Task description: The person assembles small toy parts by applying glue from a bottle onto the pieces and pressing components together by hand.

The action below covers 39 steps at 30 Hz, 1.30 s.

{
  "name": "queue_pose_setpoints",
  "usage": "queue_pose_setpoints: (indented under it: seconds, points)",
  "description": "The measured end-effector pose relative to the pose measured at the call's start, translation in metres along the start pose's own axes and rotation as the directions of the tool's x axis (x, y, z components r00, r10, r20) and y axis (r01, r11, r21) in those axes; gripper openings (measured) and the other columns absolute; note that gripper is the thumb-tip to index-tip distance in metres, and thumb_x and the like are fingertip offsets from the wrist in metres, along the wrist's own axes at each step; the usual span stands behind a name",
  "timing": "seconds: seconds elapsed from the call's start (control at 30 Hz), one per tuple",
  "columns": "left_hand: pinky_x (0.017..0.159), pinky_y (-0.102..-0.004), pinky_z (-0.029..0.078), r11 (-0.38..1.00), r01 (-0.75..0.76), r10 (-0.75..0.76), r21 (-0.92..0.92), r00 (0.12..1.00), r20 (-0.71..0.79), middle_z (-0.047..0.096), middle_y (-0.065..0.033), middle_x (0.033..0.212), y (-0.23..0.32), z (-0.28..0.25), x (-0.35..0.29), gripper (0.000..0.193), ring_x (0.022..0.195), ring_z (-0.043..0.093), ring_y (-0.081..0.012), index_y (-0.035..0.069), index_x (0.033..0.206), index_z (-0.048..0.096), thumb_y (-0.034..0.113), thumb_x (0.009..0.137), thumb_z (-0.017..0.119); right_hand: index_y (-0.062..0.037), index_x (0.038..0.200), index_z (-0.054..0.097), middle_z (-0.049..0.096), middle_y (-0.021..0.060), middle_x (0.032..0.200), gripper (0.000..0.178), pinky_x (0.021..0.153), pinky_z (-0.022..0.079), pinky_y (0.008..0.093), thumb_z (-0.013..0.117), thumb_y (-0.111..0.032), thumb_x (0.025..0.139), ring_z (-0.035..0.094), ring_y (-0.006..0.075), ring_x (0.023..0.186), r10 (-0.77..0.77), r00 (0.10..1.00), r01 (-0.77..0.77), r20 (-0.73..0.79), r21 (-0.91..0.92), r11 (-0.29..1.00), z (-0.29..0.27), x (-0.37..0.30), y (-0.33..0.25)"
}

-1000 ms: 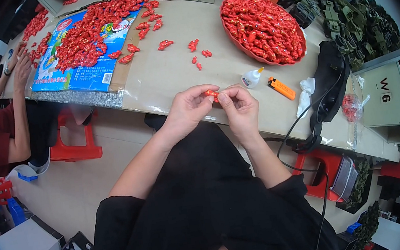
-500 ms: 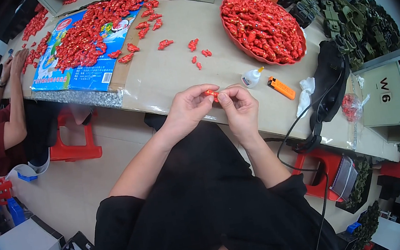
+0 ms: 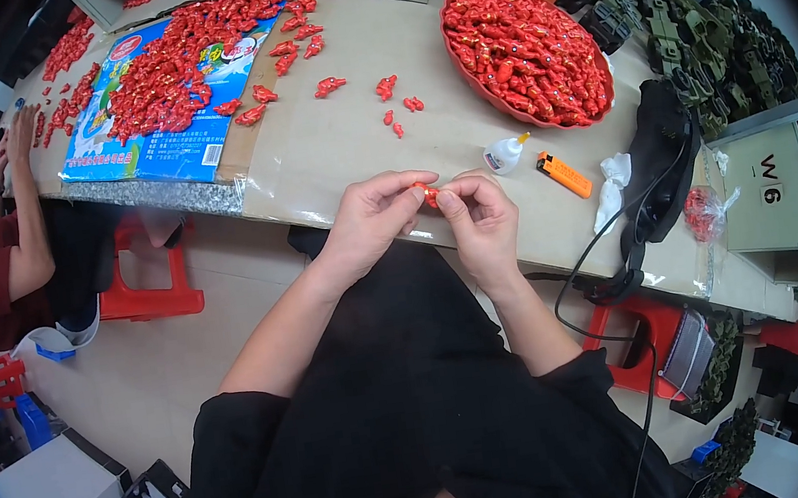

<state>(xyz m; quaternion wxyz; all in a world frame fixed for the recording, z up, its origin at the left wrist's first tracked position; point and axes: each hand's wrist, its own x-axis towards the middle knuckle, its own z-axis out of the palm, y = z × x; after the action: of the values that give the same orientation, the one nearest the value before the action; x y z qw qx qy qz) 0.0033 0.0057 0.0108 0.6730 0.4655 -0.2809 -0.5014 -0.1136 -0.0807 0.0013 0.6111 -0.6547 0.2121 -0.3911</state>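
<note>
Between my two hands, just over the table's front edge, is a small red figure-like piece [image 3: 427, 193] with a shiny surface. My left hand [image 3: 377, 218] pinches its left side between thumb and forefinger. The thumb and forefinger of my right hand [image 3: 482, 223] close on its other side, and fingertips hide part of it. Several loose red pieces [image 3: 386, 88] lie farther back on the table. A white glue bottle [image 3: 505, 153] with a yellow tip lies just beyond my right hand, with an orange lighter [image 3: 564, 175] to its right.
A red bowl [image 3: 500, 100] heaped with similar pieces stands at the back right. A blue printed cardboard sheet [image 3: 120, 162] carries a big pile of them at left. Crumpled white tissue [image 3: 612, 191] and a black strap with cable [image 3: 656, 175] lie right. Another person [image 3: 3, 266] sits far left.
My hands stay nearly in place, fingers shifting slightly on the red piece. At far left, the other person's hands have moved a little over the table.
</note>
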Motion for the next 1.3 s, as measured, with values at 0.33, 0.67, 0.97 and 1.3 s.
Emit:
queue_pose_setpoints:
  seconds: [0.33, 0.67, 0.97, 1.3]
  points:
    - [0.053, -0.0190, 0.038, 0.999, 0.023, -0.023, 0.027, 0.999, 0.031, 0.054, -0.0035, 0.078, -0.0003, -0.0031, 0.0012, 0.020, 0.059, 0.046, -0.0071, -0.003, 0.100, 0.058, 0.003, 0.082, 0.050, 0.0014, 0.076, 0.056, 0.051, 0.0060, 0.076, 0.005, 0.062, 0.043, 0.0216, 0.060, -0.003, 0.076, 0.051, 0.0116, 0.069, -0.074, 0.996, 0.079, 0.042, -0.131, 0.988, -0.0033, -0.0010, -0.0035]
    - [0.049, -0.0177, 0.035, 0.998, 0.003, -0.005, 0.060, 1.000, 0.026, 0.047, 0.0013, 0.072, 0.0005, -0.0015, 0.0012, 0.019, 0.057, 0.042, -0.0034, -0.001, 0.098, 0.059, 0.004, 0.083, 0.049, 0.0015, 0.075, 0.056, 0.052, 0.0065, 0.076, 0.005, 0.061, 0.044, 0.0218, 0.060, -0.001, 0.076, 0.051, 0.0121, 0.068, -0.066, 0.997, 0.071, 0.041, -0.116, 0.991, -0.0025, -0.0013, -0.0045]
    - [0.048, -0.0173, 0.033, 0.999, -0.017, 0.016, 0.048, 0.999, 0.038, 0.047, 0.0026, 0.072, -0.0009, -0.0018, 0.0011, 0.019, 0.056, 0.040, -0.0022, -0.001, 0.099, 0.058, 0.004, 0.084, 0.049, 0.0016, 0.075, 0.055, 0.051, 0.0066, 0.075, 0.005, 0.061, 0.044, 0.0218, 0.060, -0.001, 0.076, 0.051, 0.0122, 0.068, -0.078, 0.996, 0.082, 0.038, -0.112, 0.990, -0.0021, -0.0016, -0.0026]
    - [0.048, -0.0172, 0.033, 0.999, -0.032, 0.030, 0.039, 0.999, 0.028, 0.046, 0.0030, 0.070, -0.0025, -0.0019, 0.0007, 0.019, 0.056, 0.040, -0.0021, 0.000, 0.099, 0.058, 0.005, 0.084, 0.049, 0.0013, 0.075, 0.055, 0.051, 0.0064, 0.074, 0.006, 0.060, 0.042, 0.0221, 0.060, -0.001, 0.075, 0.050, 0.0128, 0.067, -0.103, 0.994, 0.106, 0.032, -0.135, 0.985, -0.0016, -0.0014, -0.0033]
